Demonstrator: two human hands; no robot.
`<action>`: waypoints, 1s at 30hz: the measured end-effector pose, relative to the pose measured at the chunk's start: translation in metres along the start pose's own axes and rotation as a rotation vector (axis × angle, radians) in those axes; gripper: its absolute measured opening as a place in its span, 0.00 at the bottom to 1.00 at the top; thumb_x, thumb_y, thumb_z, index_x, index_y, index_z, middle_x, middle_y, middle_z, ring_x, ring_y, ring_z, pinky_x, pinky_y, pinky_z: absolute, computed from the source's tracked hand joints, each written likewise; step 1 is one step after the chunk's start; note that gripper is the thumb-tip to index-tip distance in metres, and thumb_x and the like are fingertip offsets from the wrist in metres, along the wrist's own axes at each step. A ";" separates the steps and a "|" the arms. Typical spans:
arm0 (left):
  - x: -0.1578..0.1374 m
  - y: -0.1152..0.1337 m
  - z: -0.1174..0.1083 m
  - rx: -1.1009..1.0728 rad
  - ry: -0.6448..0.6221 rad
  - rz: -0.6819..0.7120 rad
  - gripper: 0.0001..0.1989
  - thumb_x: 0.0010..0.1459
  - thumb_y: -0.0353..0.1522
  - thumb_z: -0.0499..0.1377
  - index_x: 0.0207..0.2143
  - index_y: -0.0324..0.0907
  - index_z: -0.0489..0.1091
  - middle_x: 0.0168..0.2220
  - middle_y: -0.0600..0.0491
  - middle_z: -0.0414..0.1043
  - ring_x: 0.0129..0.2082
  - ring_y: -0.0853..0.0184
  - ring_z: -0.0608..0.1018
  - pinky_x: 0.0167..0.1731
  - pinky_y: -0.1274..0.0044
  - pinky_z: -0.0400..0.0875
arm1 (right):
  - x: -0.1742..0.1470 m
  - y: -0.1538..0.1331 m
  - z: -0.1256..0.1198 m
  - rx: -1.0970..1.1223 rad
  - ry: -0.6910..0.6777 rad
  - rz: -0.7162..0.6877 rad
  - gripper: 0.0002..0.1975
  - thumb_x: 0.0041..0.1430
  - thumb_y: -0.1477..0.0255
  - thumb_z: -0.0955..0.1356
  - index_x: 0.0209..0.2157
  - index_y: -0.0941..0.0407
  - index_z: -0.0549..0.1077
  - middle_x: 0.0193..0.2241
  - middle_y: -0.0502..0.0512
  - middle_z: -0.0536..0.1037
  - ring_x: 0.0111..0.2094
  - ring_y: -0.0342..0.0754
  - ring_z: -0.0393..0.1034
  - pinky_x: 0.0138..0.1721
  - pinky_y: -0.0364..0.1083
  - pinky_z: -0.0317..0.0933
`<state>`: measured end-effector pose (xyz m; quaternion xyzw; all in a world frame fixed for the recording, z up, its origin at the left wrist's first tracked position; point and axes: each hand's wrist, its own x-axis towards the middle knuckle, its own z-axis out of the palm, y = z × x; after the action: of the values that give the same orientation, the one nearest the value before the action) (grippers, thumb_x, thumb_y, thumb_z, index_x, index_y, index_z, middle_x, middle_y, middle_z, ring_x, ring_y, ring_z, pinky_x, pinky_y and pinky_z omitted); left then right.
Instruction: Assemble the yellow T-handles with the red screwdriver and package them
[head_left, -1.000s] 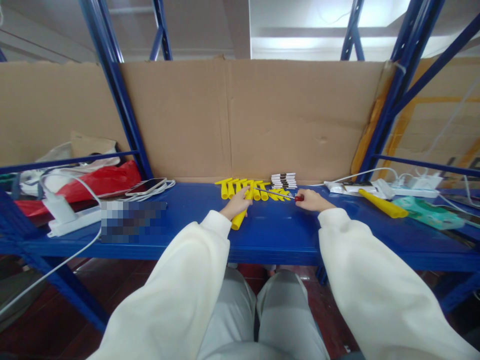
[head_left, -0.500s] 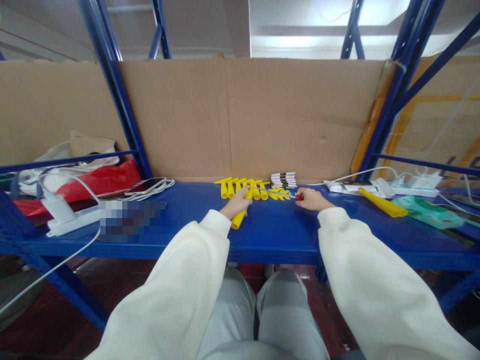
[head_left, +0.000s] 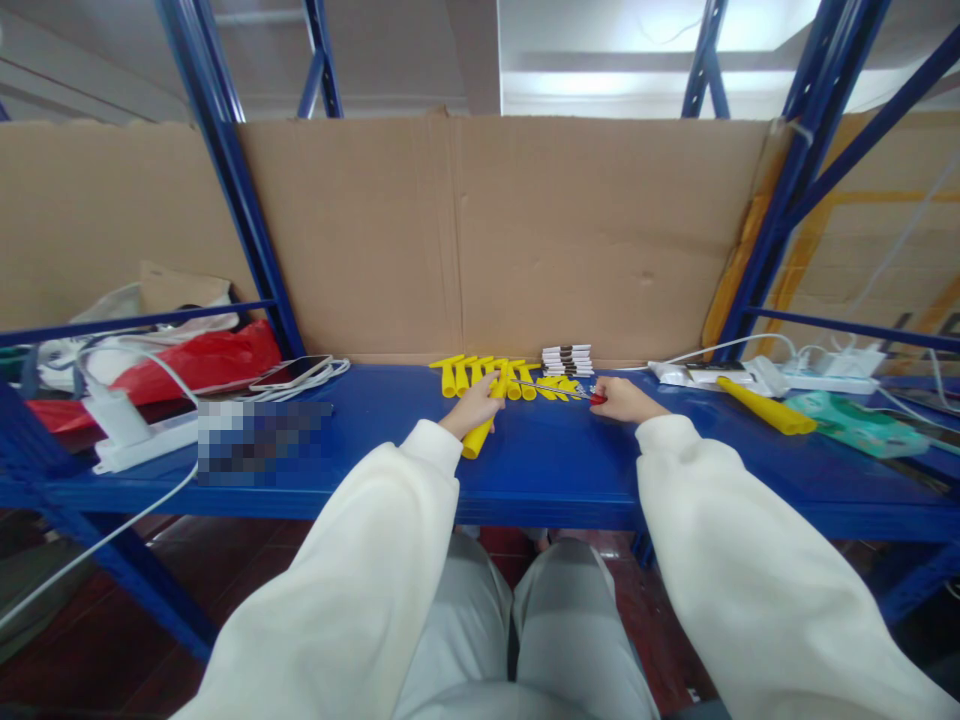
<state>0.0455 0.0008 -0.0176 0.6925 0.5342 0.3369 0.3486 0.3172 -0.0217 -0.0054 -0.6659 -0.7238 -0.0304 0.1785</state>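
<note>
My left hand (head_left: 478, 402) is closed around a yellow tube (head_left: 475, 440), whose wider end points toward me. In my right hand (head_left: 624, 399) is a screwdriver (head_left: 598, 398) with a red handle. Its thin metal shaft reaches left to the upper part of the tube; whether the tip is inside or only against it I cannot tell. Behind my hands stands a row of similar yellow tubes with crosspieces (head_left: 448, 382). Several small yellow pieces (head_left: 556, 386) lie between my hands, just beyond the shaft. A stack of white banded bundles (head_left: 567, 361) sits behind them.
At the left are a white power strip (head_left: 150, 440), a phone (head_left: 301, 372) with coiled cable and a red bag (head_left: 202, 362). Another yellow tube (head_left: 765, 405) and a green packet (head_left: 855, 425) lie at the right. A cardboard sheet (head_left: 510, 240) backs the blue shelf (head_left: 390, 440).
The screwdriver handle has turned or shifted very slightly in my right hand. My left hand and the yellow tube keep the same position.
</note>
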 end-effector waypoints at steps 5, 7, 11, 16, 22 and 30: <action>0.000 0.000 0.000 0.004 0.008 -0.003 0.40 0.58 0.23 0.56 0.71 0.46 0.49 0.53 0.43 0.73 0.19 0.73 0.74 0.18 0.81 0.69 | 0.000 0.002 -0.001 0.088 -0.016 -0.036 0.05 0.45 0.76 0.69 0.25 0.54 0.68 0.24 0.49 0.75 0.28 0.45 0.70 0.30 0.41 0.59; 0.000 0.001 0.000 0.003 0.021 -0.009 0.40 0.59 0.25 0.57 0.71 0.48 0.49 0.52 0.44 0.74 0.20 0.73 0.75 0.18 0.81 0.69 | 0.000 0.004 0.000 0.115 -0.029 -0.045 0.05 0.44 0.76 0.69 0.26 0.54 0.69 0.24 0.49 0.76 0.29 0.46 0.71 0.30 0.41 0.60; -0.002 0.003 -0.001 -0.015 0.056 -0.011 0.39 0.60 0.26 0.58 0.71 0.51 0.50 0.53 0.45 0.72 0.21 0.72 0.76 0.18 0.80 0.69 | 0.000 0.005 0.001 0.141 -0.048 -0.059 0.06 0.44 0.75 0.69 0.27 0.54 0.69 0.24 0.48 0.76 0.29 0.46 0.71 0.30 0.41 0.60; -0.005 0.005 -0.001 -0.023 0.050 -0.011 0.41 0.59 0.26 0.59 0.72 0.50 0.49 0.55 0.43 0.71 0.17 0.75 0.73 0.16 0.80 0.68 | 0.000 0.004 0.001 0.162 -0.067 -0.057 0.06 0.43 0.76 0.69 0.26 0.54 0.68 0.23 0.48 0.75 0.28 0.45 0.70 0.30 0.41 0.60; -0.005 0.005 -0.001 -0.014 0.033 -0.006 0.41 0.59 0.25 0.57 0.72 0.49 0.47 0.51 0.45 0.73 0.16 0.75 0.71 0.17 0.81 0.68 | 0.001 0.007 0.002 0.220 -0.022 -0.059 0.06 0.45 0.76 0.69 0.25 0.54 0.66 0.23 0.48 0.75 0.28 0.45 0.70 0.30 0.41 0.60; -0.008 0.009 -0.002 -0.028 0.002 -0.024 0.40 0.59 0.24 0.56 0.72 0.47 0.47 0.47 0.46 0.75 0.13 0.76 0.68 0.16 0.81 0.68 | 0.005 0.012 0.004 0.246 0.028 -0.049 0.06 0.46 0.75 0.69 0.24 0.54 0.66 0.24 0.50 0.76 0.28 0.45 0.71 0.30 0.41 0.61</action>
<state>0.0465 -0.0084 -0.0091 0.6808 0.5380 0.3407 0.3620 0.3278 -0.0147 -0.0105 -0.6207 -0.7355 0.0449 0.2681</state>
